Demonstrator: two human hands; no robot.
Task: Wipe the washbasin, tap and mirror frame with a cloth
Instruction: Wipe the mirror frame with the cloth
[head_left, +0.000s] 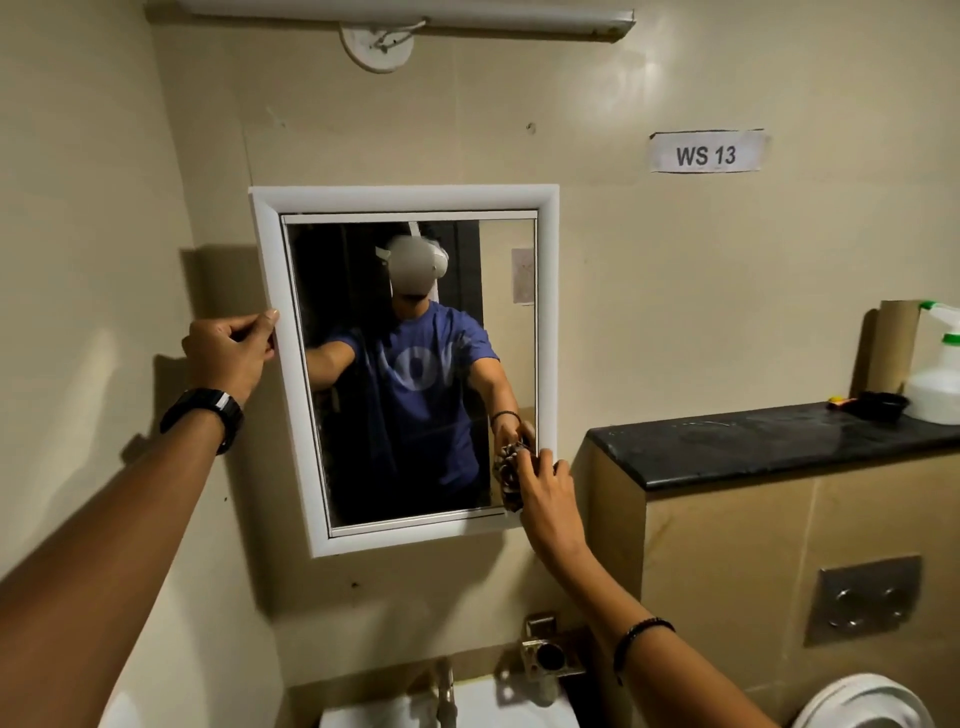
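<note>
A paper label (706, 151) on the wall reads "WS 13".

The white mirror frame (291, 374) is gripped on its left side by the left hand (228, 353). A dark cloth (509, 475) is bunched up in the right hand (545, 493) and pressed against the frame's lower right corner. A black watch (208, 413) is worn on the left wrist. Below the mirror, the tap (444, 691) is seen over the white washbasin (498, 712). A white spray bottle (935, 379) is stood on the black shelf (753, 441) at the right.
</note>
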